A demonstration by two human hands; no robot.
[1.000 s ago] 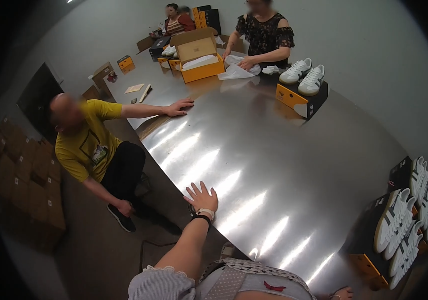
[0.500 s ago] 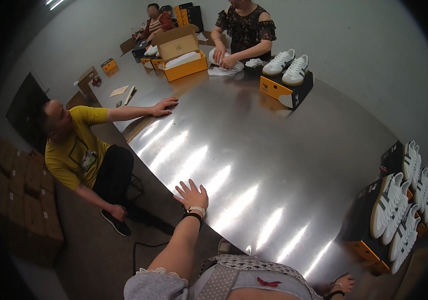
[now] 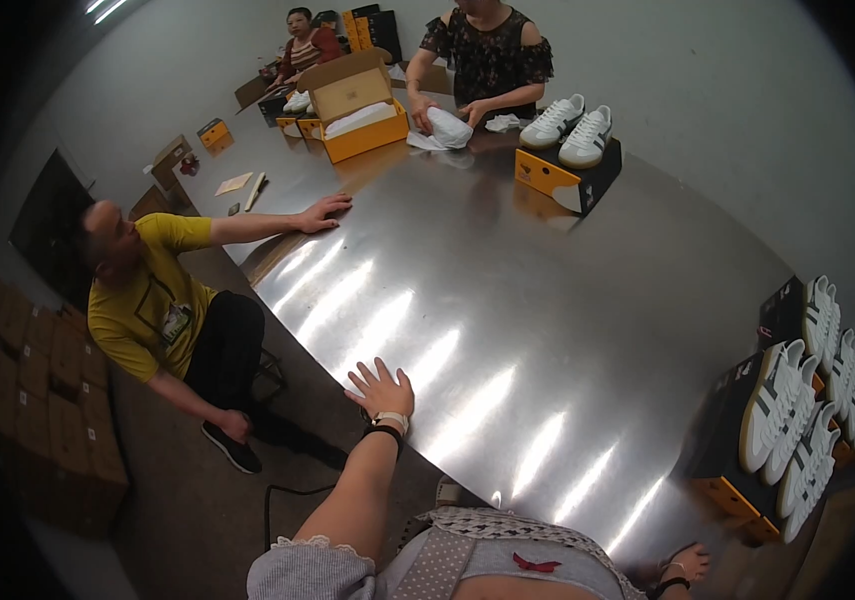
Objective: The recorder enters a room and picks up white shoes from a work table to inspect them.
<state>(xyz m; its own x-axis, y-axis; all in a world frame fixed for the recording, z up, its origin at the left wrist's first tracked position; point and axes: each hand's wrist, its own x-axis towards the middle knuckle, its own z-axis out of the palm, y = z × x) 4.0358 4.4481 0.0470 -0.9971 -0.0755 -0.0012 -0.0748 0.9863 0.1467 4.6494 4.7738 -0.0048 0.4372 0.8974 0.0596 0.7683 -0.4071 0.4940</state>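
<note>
My left hand (image 3: 384, 388) lies flat with fingers spread on the near edge of the shiny metal table (image 3: 508, 300). Nothing is in it. At the lower right, my right hand (image 3: 688, 564) rests on the table edge, fingers loosely extended and holding nothing. Closest to it are black-and-orange shoe boxes (image 3: 723, 430) with several white sneakers (image 3: 780, 405) with dark stripes on top. Across the table, another pair of white sneakers (image 3: 586, 137) stands on a shoe box (image 3: 573, 180). Beside it, a co-worker handles a white paper-wrapped bundle (image 3: 448, 127).
An orange shoe box (image 3: 363, 135) with its lid up holds white paper. On the left, a person in a yellow shirt (image 3: 163, 280) has one hand on the table. Brown cartons (image 3: 53, 400) are stacked on the floor, and another person (image 3: 310, 50) sits at the far end.
The co-worker's hands have moved apart, and the white bundle now stands raised and rounded. My own hands stay in place. The view has shifted very slightly.
</note>
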